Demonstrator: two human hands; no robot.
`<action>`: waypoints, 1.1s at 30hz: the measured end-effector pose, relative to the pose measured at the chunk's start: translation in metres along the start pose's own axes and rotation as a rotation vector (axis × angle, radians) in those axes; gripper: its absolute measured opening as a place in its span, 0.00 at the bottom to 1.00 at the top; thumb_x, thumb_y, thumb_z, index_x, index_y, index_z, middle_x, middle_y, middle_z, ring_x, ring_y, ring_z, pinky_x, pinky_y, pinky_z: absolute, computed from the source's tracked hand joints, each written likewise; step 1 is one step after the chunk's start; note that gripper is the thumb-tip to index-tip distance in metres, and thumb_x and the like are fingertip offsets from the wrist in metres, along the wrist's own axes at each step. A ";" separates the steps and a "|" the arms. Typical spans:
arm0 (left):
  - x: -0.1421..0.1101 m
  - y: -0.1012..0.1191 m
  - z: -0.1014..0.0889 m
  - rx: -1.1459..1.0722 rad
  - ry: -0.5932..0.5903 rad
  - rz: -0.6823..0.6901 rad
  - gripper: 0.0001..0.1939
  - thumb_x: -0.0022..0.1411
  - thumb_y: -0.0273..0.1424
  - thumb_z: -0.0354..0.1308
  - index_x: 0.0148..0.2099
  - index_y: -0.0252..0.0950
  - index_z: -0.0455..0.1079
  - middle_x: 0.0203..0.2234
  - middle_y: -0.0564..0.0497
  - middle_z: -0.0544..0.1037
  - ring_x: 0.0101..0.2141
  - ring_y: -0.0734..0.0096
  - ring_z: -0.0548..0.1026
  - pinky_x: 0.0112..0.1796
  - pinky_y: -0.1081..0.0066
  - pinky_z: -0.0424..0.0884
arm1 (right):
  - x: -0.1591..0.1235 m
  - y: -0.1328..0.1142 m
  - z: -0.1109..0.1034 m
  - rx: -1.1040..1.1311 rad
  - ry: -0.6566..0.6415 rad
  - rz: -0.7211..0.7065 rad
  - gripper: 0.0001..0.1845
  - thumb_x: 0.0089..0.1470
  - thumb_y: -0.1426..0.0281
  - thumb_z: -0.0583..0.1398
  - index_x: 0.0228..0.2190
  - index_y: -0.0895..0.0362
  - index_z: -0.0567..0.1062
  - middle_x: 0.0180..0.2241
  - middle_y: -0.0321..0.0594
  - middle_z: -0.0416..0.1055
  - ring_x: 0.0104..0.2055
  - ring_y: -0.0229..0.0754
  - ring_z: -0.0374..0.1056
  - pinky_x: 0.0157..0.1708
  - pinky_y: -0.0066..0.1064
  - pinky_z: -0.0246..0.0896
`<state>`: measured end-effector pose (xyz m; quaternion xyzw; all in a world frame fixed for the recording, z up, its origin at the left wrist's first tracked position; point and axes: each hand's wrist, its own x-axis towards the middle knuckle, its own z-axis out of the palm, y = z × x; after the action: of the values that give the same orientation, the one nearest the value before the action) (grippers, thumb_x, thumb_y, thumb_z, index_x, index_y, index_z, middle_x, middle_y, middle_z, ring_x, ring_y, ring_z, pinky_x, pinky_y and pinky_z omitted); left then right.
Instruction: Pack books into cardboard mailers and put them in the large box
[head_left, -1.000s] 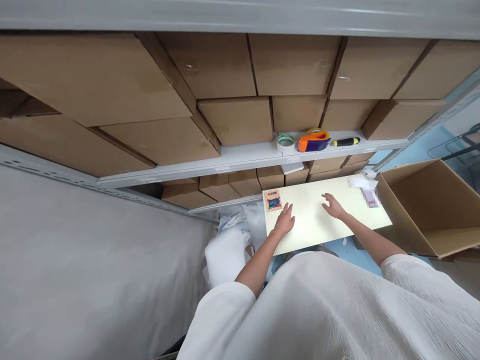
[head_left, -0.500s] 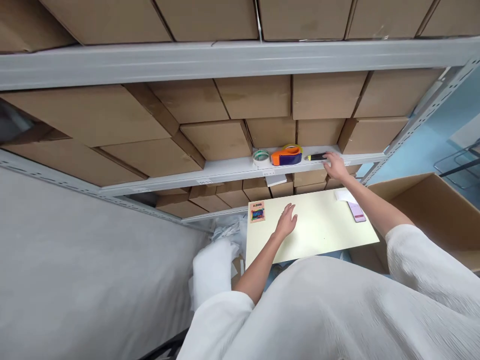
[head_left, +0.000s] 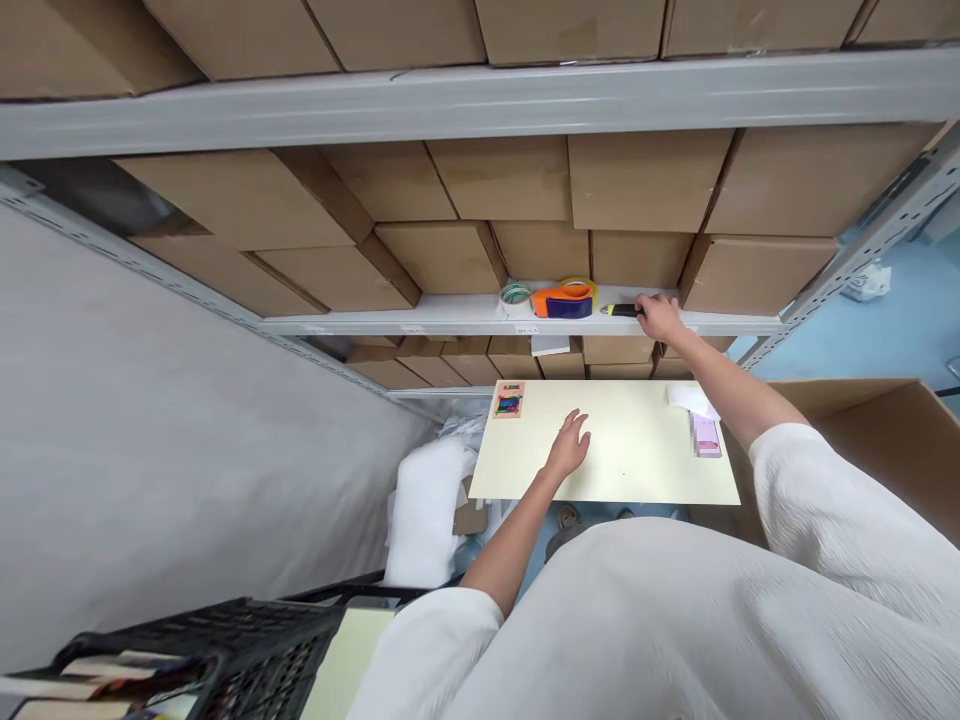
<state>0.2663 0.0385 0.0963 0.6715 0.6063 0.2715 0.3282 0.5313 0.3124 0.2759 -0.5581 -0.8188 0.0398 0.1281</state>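
On the shelf's front ledge my right hand [head_left: 659, 318] has its fingers closed on the dark end of a black and yellow utility knife [head_left: 621, 310]. The knife's yellow tip points left. Beside it sit an orange and blue tape dispenser [head_left: 564, 302] and a roll of green-edged tape [head_left: 515, 294]. My left hand [head_left: 568, 445] is over the middle of a pale yellow board [head_left: 622, 470], fingers apart and holding nothing. A small picture card [head_left: 509, 400] lies on the board's left end. A phone [head_left: 705, 434] and a white paper [head_left: 691, 399] lie at its right.
Cardboard boxes [head_left: 495, 180] fill the grey metal shelves [head_left: 465, 98] ahead. To the right stands a large open carton [head_left: 870, 430]. A white wrapped bundle [head_left: 426, 510] is at the left, with a black crate [head_left: 262, 640] of books or papers nearer me. A pale wall [head_left: 187, 430] bounds the left side.
My right hand has closed around the utility knife's dark end. The left hand stays open over the board. The view has shifted, bringing the black crate into sight at lower left.
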 end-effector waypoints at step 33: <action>-0.014 -0.010 0.064 0.051 -0.345 -0.082 0.25 0.73 0.34 0.54 0.69 0.42 0.71 0.74 0.41 0.66 0.71 0.54 0.70 0.71 0.51 0.66 | -0.347 0.041 0.171 0.084 -0.492 0.650 0.17 0.71 0.66 0.56 0.58 0.56 0.69 0.56 0.59 0.73 0.58 0.59 0.68 0.47 0.41 0.62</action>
<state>0.3073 0.0176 0.0487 0.6909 0.5744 0.1232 0.4213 0.6444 0.0206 0.0456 -0.7561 -0.6036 0.2438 -0.0681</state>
